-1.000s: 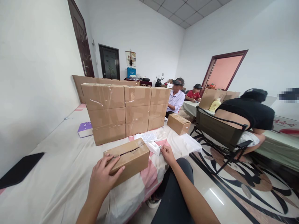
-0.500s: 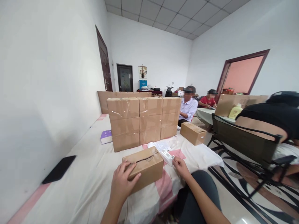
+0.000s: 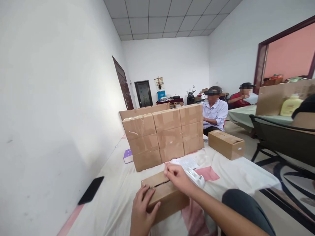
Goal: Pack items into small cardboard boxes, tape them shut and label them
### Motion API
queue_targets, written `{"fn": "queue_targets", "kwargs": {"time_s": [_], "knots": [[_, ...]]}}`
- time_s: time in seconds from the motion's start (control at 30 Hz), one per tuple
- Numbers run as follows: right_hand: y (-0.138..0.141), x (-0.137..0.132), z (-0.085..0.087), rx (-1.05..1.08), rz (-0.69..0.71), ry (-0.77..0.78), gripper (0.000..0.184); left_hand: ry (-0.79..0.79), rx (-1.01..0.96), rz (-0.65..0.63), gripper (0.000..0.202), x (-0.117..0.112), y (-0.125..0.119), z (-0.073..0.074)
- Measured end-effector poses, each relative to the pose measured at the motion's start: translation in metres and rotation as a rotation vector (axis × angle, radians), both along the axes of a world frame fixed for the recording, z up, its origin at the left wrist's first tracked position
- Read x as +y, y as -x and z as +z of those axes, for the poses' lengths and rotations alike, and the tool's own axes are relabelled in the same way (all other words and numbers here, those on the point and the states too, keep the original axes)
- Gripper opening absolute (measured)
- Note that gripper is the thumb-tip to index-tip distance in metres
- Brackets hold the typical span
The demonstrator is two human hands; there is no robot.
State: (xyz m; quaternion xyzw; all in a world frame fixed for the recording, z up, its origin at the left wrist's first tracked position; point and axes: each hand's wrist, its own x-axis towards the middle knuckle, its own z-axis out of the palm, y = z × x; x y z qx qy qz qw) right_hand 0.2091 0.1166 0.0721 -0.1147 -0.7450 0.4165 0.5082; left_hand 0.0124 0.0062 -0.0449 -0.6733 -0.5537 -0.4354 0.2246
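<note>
A small cardboard box [image 3: 164, 196] with a split seam along its top lies on the cloth-covered table [image 3: 115, 196] right in front of me. My left hand [image 3: 142, 211] grips its near left corner, fingers wrapped over the edge. Over the far end of the box top my right hand [image 3: 177, 177] is closed, fingers curled; I cannot make out what, if anything, is in it. A white tape dispenser [image 3: 197, 176] lies just right of that hand.
A stack of sealed cartons [image 3: 164, 135] stands behind, with a lone carton [image 3: 226, 144] to its right. A black phone [image 3: 91, 194] and a purple box [image 3: 128, 156] lie by the left wall. Three people sit at a green table [image 3: 242, 115]; a dark chair [image 3: 283, 141] stands at right.
My right hand has moved left from the tape dispenser onto the box top. My left hand stays on the box. The view has swung left and up.
</note>
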Motion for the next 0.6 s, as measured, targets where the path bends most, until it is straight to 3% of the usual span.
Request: {"fn": "queue_targets", "kwargs": {"time_s": [0.1, 0.17, 0.27, 0.43, 0.6], "knots": [[-0.005, -0.002, -0.031, -0.081, -0.037, 0.031, 0.051, -0.018, 0.044, 0.024, 0.038, 0.0, 0.0, 0.0], [-0.01, -0.006, -0.036, -0.125, -0.047, 0.003, 0.049, -0.012, 0.084, 0.045, 0.041, -0.003, 0.0, 0.004], [-0.019, -0.019, -0.031, -0.216, -0.047, -0.238, 0.044, -0.008, 0.121, 0.055, 0.04, -0.009, -0.003, 0.017], [-0.024, -0.033, -0.033, -0.268, -0.086, -0.74, 0.042, -0.068, 0.15, -0.054, 0.035, -0.021, -0.01, 0.039], [-0.007, -0.024, -0.054, -0.238, -0.145, -0.927, 0.048, -0.215, 0.116, -0.108, 0.021, -0.02, -0.014, 0.032]]}}
